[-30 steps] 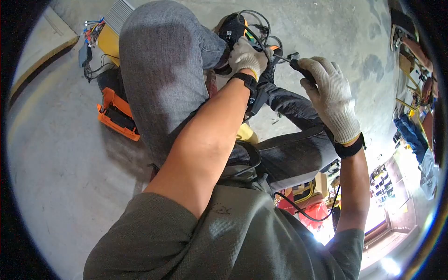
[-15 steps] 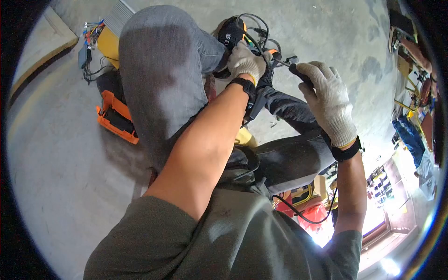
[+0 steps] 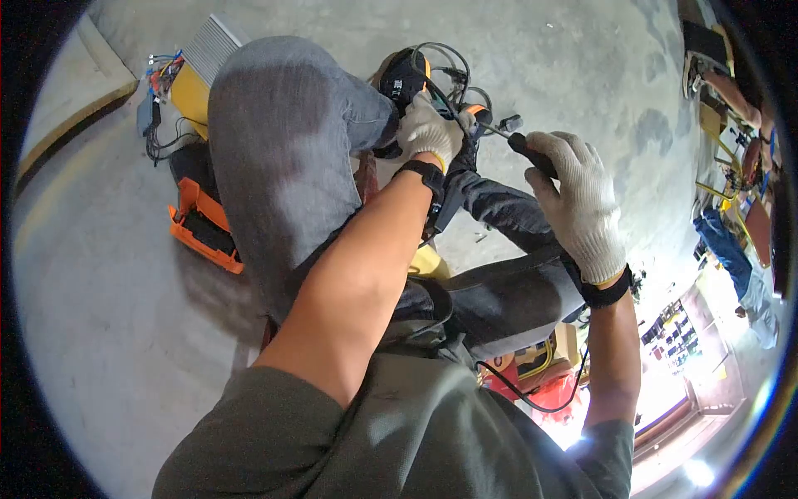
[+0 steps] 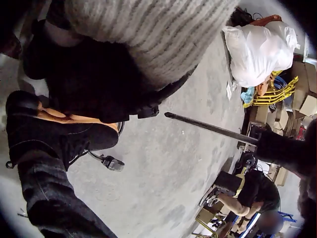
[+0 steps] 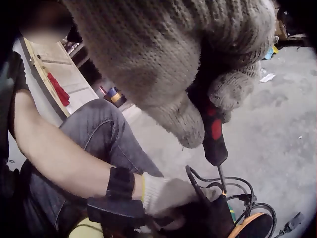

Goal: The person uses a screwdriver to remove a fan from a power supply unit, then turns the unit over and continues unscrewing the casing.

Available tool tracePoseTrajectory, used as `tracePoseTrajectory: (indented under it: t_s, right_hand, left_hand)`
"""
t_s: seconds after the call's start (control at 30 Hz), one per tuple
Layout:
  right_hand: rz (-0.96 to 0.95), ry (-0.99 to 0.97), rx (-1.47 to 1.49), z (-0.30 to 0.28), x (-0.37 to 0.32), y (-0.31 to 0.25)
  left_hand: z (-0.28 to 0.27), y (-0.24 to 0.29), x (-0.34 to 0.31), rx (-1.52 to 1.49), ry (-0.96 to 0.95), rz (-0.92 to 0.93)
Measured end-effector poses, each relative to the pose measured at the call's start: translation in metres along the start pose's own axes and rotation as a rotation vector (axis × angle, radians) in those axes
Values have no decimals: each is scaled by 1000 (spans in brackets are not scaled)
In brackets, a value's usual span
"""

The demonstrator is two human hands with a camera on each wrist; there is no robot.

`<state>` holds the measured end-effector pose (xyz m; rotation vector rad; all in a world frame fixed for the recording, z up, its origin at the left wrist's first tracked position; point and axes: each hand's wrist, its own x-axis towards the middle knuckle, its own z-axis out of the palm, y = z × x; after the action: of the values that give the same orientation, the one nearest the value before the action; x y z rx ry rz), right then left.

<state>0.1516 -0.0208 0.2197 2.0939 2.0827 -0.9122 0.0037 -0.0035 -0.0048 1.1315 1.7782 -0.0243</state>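
In the head view, my gloved left hand (image 3: 428, 129) is curled round a dark object beside the black-and-orange shoes. The left wrist view shows this dark object (image 4: 99, 82) under the ribbed glove (image 4: 148, 37); its exact shape is unclear. My gloved right hand (image 3: 582, 195) grips the black handle of a screwdriver (image 3: 529, 151); in the right wrist view red patches mark the handle (image 5: 214, 134). Its metal shaft (image 4: 210, 126) points toward the left hand. The left wrist view puts the tip beside the dark object's end; contact cannot be told. Black cable (image 3: 465, 75) loops near the left hand.
Bent legs in grey jeans (image 3: 278, 141) surround the work area. An orange-and-black case (image 3: 204, 229) lies on the floor at left, near a yellow item with wires (image 3: 189, 96). Another person (image 4: 262, 198) is in the background, near a white bag (image 4: 262, 52).
The head view has shifted, so the legs, floor items and both hands appear slightly lower and further left. Each hand keeps its hold, and the screwdriver still points toward the left hand.
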Motion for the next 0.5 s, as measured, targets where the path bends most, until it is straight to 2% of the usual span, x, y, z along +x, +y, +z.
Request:
tracePoseTrajectory:
  t_s: [0.1, 0.5]
  right_hand:
    - [-6, 14, 18, 3, -1, 4]
    - [-25, -2, -11, 7, 2, 5]
  left_hand:
    - [-8, 7, -5, -28, -31, -48]
    - [-8, 7, -5, -35, -28, -22]
